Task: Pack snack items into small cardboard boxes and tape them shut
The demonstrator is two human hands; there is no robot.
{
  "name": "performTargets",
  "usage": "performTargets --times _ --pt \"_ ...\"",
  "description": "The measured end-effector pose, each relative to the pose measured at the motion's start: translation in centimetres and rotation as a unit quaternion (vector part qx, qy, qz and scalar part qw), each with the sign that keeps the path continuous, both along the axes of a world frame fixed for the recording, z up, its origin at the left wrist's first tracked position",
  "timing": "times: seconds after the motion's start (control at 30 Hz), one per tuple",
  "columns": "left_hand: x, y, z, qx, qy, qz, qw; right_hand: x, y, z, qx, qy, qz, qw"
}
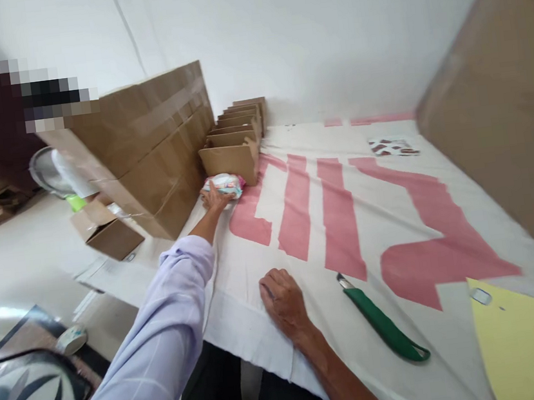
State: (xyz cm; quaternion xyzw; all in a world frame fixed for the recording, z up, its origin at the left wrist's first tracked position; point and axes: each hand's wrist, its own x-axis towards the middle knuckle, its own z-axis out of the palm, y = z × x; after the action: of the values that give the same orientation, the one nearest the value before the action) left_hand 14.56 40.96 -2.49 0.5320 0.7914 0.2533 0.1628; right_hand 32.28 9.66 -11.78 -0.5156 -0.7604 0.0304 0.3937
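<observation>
My left hand (215,198) reaches out to a plastic-wrapped packet (226,182) with white, pink and blue print, its fingers and thumb gripping the near side. The packet lies on the cloth-covered table just in front of a row of open cardboard boxes (230,161). My right hand (284,302) rests on the cloth near the table's front edge, fingers curled in and nothing visible in them. To its right lies a utility knife (384,325) with a green handle, its tip toward the far side.
Taped cartons (154,155) form a stack at the left, beside a small open box (105,229). A large cardboard sheet or box (503,106) stands at the right. Yellow paper (527,337) and a brown-and-white patterned packet (393,147) lie on the pink-printed cloth (340,217).
</observation>
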Motion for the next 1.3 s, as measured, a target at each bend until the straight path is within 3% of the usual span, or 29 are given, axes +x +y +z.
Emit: performTargets --times 0.17,0.3,0.4,0.5,0.63,0.73,0.8,0.9,1.0,1.17,1.3 --pt "-1.7 0.3 0.0 0.006 -0.013 -0.046 0.999 0.5 1.0 -0.4 0.027 0.017 0.022 0.999" --pt "-3.0 -0.9 1.0 0.022 -0.007 -0.098 0.995 0.7 1.4 -0.6 0.03 0.022 0.037 0.999" --pt "-3.6 -2.8 2.2 0.034 0.01 -0.152 0.988 0.9 1.5 -0.5 0.017 0.041 0.039 0.998" --pt "-5.3 -6.4 2.8 0.043 0.031 -0.216 0.975 1.1 1.6 -0.4 -0.003 0.066 0.045 0.997" --pt "-11.4 -14.1 2.9 0.043 0.067 -0.232 0.969 1.2 2.0 -0.5 -0.01 0.08 0.052 0.995" --pt "-19.1 -18.9 4.5 0.05 0.113 -0.129 0.984 1.2 2.3 -0.7 -0.006 0.075 0.047 0.996" --pt "-24.5 -20.4 6.5 0.066 0.144 -0.029 0.987 1.2 2.5 -0.8 -0.005 0.067 0.037 0.997" --pt "-30.8 -20.3 9.7 0.067 0.171 0.098 0.978 1.2 2.7 -0.8 -0.007 0.061 0.026 0.998" --pt "-33.8 -18.7 11.3 0.029 0.168 0.135 0.976 1.2 2.7 -0.8 -0.008 0.062 0.03 0.998" --pt "-33.9 -16.6 11.2 -0.011 0.173 0.094 0.98 1.3 2.7 -0.8 -0.008 0.066 0.022 0.998" --pt "-33.2 -16.5 11.4 -0.015 0.198 0.042 0.979 1.3 2.8 -0.9 -0.019 0.067 0.013 0.998"
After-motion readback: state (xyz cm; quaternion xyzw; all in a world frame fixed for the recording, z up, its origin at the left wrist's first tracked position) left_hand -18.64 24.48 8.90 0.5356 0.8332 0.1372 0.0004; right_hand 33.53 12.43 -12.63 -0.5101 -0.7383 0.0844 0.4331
